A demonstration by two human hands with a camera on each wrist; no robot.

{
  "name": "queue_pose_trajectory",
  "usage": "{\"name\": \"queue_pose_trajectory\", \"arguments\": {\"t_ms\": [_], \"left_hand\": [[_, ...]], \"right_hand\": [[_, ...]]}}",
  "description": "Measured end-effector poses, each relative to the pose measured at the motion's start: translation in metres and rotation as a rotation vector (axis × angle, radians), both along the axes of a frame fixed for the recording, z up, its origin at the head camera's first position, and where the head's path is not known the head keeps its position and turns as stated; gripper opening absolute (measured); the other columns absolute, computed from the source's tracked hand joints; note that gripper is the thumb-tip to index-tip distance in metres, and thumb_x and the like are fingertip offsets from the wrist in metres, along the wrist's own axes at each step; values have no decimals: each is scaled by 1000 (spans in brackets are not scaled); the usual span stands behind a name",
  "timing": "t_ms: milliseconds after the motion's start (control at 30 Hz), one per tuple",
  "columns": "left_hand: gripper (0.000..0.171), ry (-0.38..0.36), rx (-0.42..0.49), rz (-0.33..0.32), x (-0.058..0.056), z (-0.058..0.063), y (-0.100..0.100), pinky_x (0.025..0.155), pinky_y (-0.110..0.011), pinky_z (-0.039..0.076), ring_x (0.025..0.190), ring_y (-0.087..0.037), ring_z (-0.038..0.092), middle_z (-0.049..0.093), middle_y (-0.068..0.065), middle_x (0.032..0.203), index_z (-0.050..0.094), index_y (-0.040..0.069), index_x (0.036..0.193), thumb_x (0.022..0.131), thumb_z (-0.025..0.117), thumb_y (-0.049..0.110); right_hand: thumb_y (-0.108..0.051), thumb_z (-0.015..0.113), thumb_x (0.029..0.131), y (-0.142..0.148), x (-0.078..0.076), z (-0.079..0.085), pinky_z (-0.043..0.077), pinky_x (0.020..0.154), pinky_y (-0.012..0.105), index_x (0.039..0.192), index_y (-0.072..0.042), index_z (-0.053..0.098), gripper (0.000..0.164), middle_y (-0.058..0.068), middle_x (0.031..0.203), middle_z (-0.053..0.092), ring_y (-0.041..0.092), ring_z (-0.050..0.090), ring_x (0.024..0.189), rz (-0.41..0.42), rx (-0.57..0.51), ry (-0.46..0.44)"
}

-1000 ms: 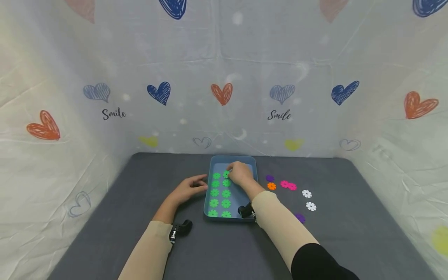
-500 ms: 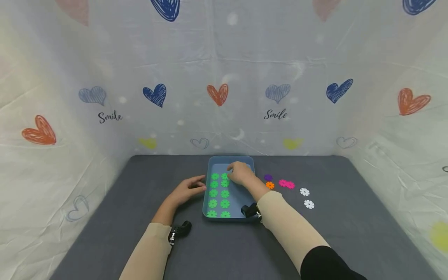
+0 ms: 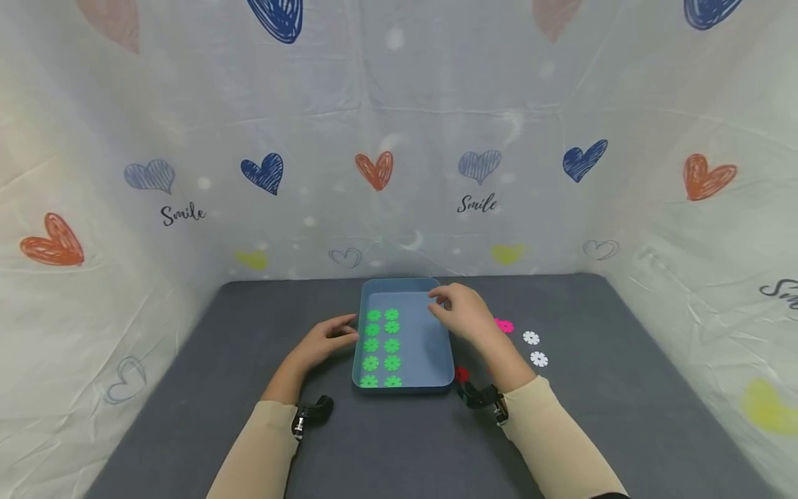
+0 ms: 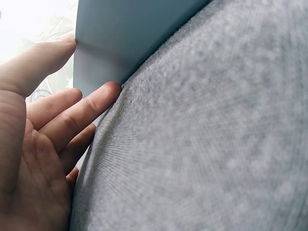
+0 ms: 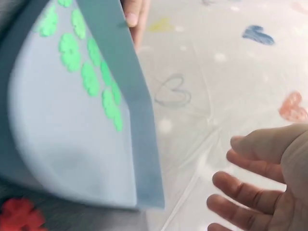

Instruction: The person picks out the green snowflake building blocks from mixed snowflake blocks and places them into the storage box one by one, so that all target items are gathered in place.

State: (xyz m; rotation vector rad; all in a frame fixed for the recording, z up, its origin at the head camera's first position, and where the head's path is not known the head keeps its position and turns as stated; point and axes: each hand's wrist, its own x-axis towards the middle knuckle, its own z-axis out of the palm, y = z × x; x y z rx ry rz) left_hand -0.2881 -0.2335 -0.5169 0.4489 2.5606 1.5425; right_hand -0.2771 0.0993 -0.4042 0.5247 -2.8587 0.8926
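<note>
A blue-grey tray (image 3: 424, 339) lies on the table, with two columns of green flower-shaped pieces (image 3: 392, 345) in its left part. My left hand (image 3: 323, 343) rests at the tray's left side; in the left wrist view its fingertips (image 4: 111, 90) are right at the tray wall (image 4: 110, 53), fingers loosely extended. Over the tray's right rim is my right hand (image 3: 464, 312), its fingers relaxed and apart, nothing between them in the right wrist view. A red flower piece (image 3: 461, 374) lies just off the tray's right side, below the right wrist.
To the right on the grey table (image 3: 623, 402) lie pink flower pieces (image 3: 505, 326), partly behind the right hand, and two white ones, the nearer a white flower piece (image 3: 539, 359). A cloth backdrop (image 3: 399, 229) printed with hearts rises behind the table and at both sides.
My right hand has left the upper green piece and moved right, to the tray's right rim. The green piece lies in the second column. The left hand keeps its place by the tray.
</note>
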Motion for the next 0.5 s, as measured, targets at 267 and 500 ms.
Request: {"name": "queue_pose_trajectory", "arguments": {"t_ms": [267,500], "left_hand": [[64,1,28,-22,1,2,0,103,-55,45,121,-34,60,69,-12,120,43,1,155,101,69,23],[81,132,-57,85,2,22,5,114,-63,28,147,-42,34,42,-19,157,27,9,163,100,69,37]], "right_hand": [[-18,71,97,30,12,-26,53,82,46,124,-9,74,28,7,107,68,27,65,95,-73,30,162],[-16,69,99,48,7,-29,54,85,48,132,-10,69,34,10,120,67,29,66,103,-123,42,269]]}}
